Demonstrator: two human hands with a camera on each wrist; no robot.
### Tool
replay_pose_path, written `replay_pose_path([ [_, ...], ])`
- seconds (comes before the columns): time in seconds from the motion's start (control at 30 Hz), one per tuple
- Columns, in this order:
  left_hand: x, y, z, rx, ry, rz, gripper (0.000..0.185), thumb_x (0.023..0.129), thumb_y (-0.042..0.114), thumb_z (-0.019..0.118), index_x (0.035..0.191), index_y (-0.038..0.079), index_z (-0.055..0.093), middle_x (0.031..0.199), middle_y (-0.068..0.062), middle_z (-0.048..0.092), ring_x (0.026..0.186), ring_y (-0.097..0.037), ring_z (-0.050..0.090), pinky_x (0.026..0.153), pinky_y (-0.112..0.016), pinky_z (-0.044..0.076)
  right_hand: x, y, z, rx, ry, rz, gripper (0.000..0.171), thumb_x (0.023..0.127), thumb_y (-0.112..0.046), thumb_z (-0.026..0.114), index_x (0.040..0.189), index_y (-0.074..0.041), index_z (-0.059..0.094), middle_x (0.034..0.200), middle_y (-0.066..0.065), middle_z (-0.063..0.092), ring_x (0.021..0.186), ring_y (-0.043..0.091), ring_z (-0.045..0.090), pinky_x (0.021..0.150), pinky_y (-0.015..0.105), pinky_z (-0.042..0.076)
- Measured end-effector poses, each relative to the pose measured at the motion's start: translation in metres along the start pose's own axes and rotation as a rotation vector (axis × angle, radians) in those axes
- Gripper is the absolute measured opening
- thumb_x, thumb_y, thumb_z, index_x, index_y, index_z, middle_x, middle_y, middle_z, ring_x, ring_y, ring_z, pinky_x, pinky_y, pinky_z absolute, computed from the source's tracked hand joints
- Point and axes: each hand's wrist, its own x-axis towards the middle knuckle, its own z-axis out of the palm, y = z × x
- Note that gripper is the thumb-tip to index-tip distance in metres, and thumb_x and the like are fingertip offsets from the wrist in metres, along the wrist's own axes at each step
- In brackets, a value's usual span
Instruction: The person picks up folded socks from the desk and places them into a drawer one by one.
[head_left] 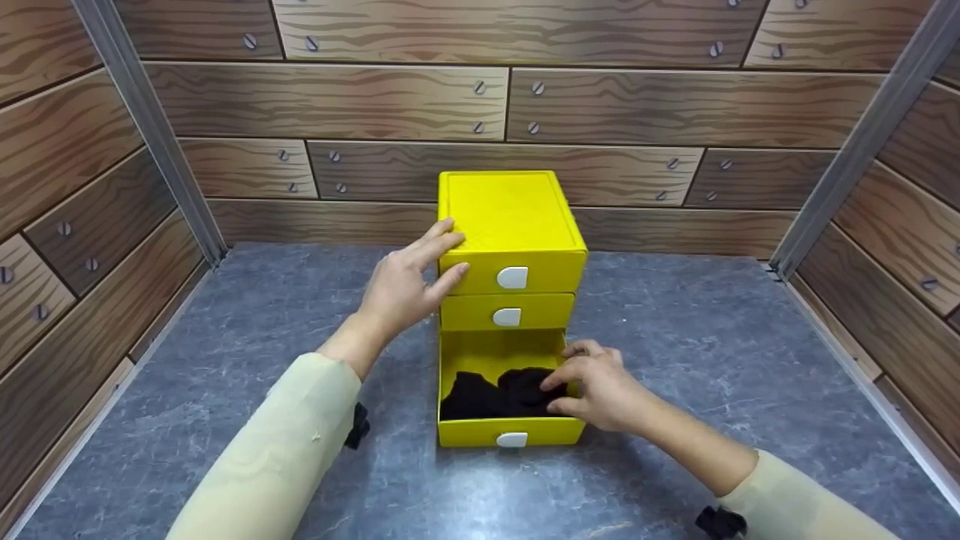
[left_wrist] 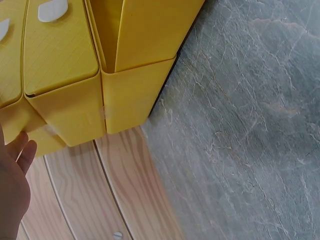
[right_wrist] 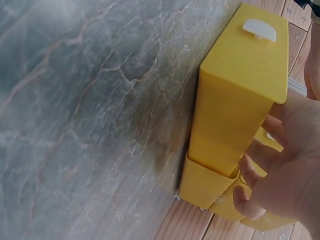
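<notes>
Left hand flat against yellow drawer unit; right-hand fingers grasping black cloth inside open bottom drawer.

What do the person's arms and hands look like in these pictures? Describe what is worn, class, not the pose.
Both arms wear long, pale cream sleeves ending at the forearm. The left hand and right hand are bare, with no gloves or rings visible. A small black device, seemingly strapped on, shows under each sleeve: left, right.

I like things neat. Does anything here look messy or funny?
Only a little. The bottom drawer of the yellow box is pulled out, and a black cloth lies bunched up inside, not folded. The right hand touches it. Nothing looks spilled or broken.
</notes>
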Motion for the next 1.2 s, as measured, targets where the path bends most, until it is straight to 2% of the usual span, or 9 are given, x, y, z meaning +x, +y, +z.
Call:
replay_pose_path([
  [0.3, -0.001, 0.001, 0.001, -0.016, 0.008, 0.003, 0.051, 0.107, 0.045, 0.063, 0.151, 0.019, 0.062, 0.164, 0.003, 0.047, 0.118, -0.025, 0.072, 0.106, -0.043, 0.055, -0.011, -0.001, -0.011, 0.06, 0.075, -0.075, 0.02, 0.092, -0.018, 0.084, 0.111, -0.011, 0.083, 0.122, 0.013, 0.077, 0.125, 0.04, 0.065, 0.103, 0.073, 0.043],
  [0.43, -0.001, 0.002, 0.001, -0.016, 0.006, 0.005, 0.052, 0.107, 0.046, 0.063, 0.151, 0.019, 0.062, 0.164, 0.003, 0.046, 0.115, -0.025, 0.073, 0.106, -0.042, 0.055, -0.023, -0.009, -0.017, 0.144, 0.115, -0.042, 0.026, 0.097, -0.021, 0.081, 0.12, -0.01, 0.08, 0.123, 0.005, 0.077, 0.12, 0.03, 0.069, 0.102, 0.059, 0.054],
  [0.53, -0.001, 0.002, 0.001, -0.014, 0.008, 0.009, 0.052, 0.107, 0.046, 0.063, 0.151, 0.019, 0.062, 0.164, 0.003, 0.046, 0.115, -0.026, 0.073, 0.106, -0.041, 0.054, -0.033, -0.021, -0.022, 0.233, 0.143, 0.005, 0.028, 0.098, -0.025, 0.08, 0.124, -0.015, 0.079, 0.122, -0.005, 0.077, 0.113, 0.019, 0.072, 0.096, 0.047, 0.059],
  [0.67, 0.0, 0.001, 0.0, -0.018, 0.012, 0.007, 0.052, 0.107, 0.046, 0.064, 0.151, 0.019, 0.063, 0.164, 0.003, 0.047, 0.113, -0.025, 0.074, 0.106, -0.04, 0.054, -0.044, -0.037, -0.022, 0.363, 0.161, 0.014, 0.026, 0.099, -0.023, 0.079, 0.124, -0.016, 0.079, 0.115, -0.003, 0.079, 0.099, 0.013, 0.074, 0.086, 0.036, 0.062],
  [0.8, 0.0, 0.001, 0.0, -0.021, 0.01, 0.006, 0.052, 0.107, 0.046, 0.064, 0.151, 0.019, 0.062, 0.164, 0.003, 0.046, 0.115, -0.025, 0.073, 0.106, -0.04, 0.054, -0.052, -0.048, -0.012, 0.491, 0.133, -0.031, 0.029, 0.098, -0.018, 0.079, 0.126, -0.008, 0.077, 0.11, 0.006, 0.08, 0.093, 0.015, 0.075, 0.079, 0.03, 0.063],
  [0.97, 0.0, 0.001, -0.001, -0.011, 0.004, -0.001, 0.053, 0.107, 0.047, 0.063, 0.152, 0.019, 0.062, 0.165, 0.003, 0.045, 0.119, -0.025, 0.071, 0.107, -0.04, 0.054, -0.056, -0.05, 0.01, 0.632, 0.059, -0.056, 0.032, 0.097, -0.011, 0.078, 0.127, 0.001, 0.073, 0.111, 0.014, 0.078, 0.099, 0.018, 0.076, 0.084, 0.031, 0.063],
  [1.2, 0.0, 0.001, 0.0, -0.015, 0.001, -0.007, 0.052, 0.107, 0.046, 0.064, 0.152, 0.019, 0.062, 0.164, 0.004, 0.046, 0.117, -0.026, 0.072, 0.105, -0.042, 0.055, -0.054, -0.046, 0.031, 0.703, -0.067, 0.054, 0.037, 0.099, -0.014, 0.077, 0.134, -0.004, 0.071, 0.113, 0.017, 0.076, 0.101, 0.018, 0.076, 0.085, 0.027, 0.062],
])
